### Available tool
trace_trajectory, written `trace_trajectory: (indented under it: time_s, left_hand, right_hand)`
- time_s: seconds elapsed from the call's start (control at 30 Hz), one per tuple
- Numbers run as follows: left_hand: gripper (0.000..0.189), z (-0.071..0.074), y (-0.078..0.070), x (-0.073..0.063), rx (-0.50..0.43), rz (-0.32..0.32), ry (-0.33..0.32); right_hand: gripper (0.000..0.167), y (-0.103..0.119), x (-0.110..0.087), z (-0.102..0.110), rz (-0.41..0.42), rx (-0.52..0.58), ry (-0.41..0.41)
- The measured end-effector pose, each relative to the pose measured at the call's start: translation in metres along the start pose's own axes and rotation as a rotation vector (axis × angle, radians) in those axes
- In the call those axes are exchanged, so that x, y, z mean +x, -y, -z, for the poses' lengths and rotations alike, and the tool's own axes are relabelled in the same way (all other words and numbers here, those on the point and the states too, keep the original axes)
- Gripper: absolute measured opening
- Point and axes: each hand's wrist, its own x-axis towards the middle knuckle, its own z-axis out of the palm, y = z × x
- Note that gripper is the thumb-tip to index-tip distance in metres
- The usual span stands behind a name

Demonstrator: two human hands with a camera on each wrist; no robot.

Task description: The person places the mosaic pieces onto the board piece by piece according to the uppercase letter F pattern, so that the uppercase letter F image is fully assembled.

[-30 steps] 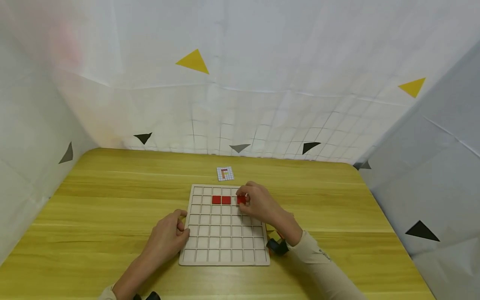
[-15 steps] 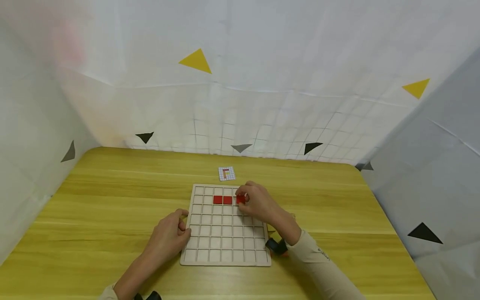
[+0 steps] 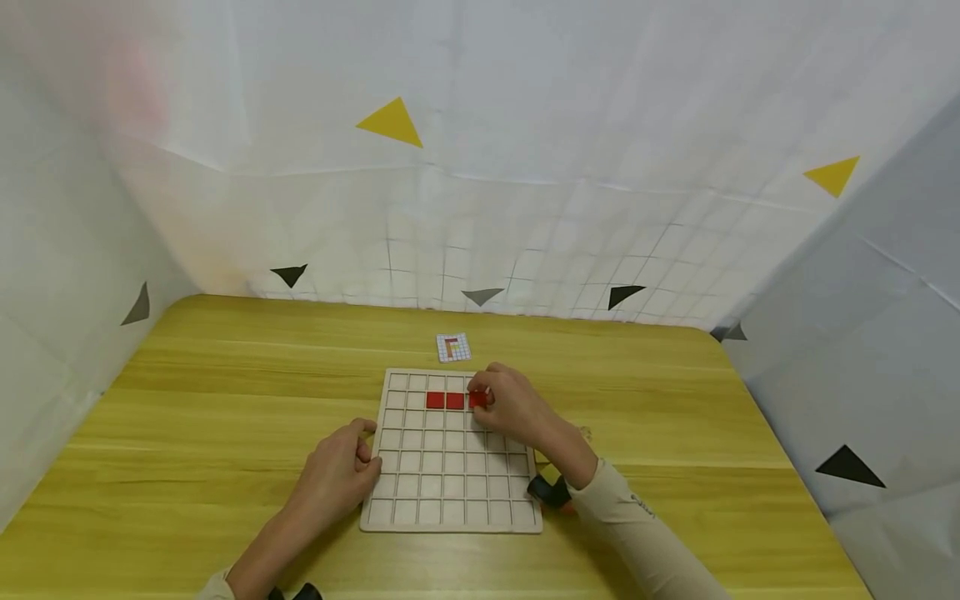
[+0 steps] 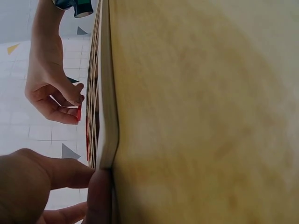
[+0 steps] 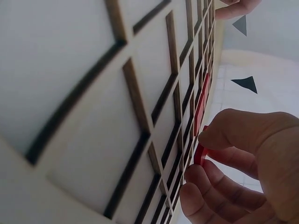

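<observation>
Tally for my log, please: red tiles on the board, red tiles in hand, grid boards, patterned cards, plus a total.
Red tiles on the board: 2
Red tile pinched in the right hand: 1
Grid board: 1
Patterned card: 1
Total: 5
Partly hidden pieces beside the board: not counted.

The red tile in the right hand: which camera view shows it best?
The right wrist view: the red tile appears largest there, its edge showing between the fingers of the right hand. The head view shows it small and partly covered by the hand; the left wrist view, only a thin red strip.
</observation>
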Motion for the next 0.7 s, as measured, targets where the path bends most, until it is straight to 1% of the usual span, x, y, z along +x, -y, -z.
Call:
trace_trajectory:
  time_s: [0.2, 0.43, 0.7]
  left_hand:
    - [0.043, 0.0006, -0.001, -0.0005, -0.003, 0.003, 0.002]
    - [0.043, 0.0002, -0.0007, 0.0008, 0.002, 0.005, 0.002]
    - [0.043, 0.0002, -0.0009, -0.0002, 0.004, 0.002, -0.003]
  right_hand:
    - [0.021, -0.0003, 0.0004, -0.0016, 0.027, -0.007, -0.004]
    - [0.022, -0.0004, 0.0017, -0.0022, 0.016, -0.001, 0.012]
    - [0.022, -0.0002, 0.0039, -0.002, 0.029, 0.002, 0.031]
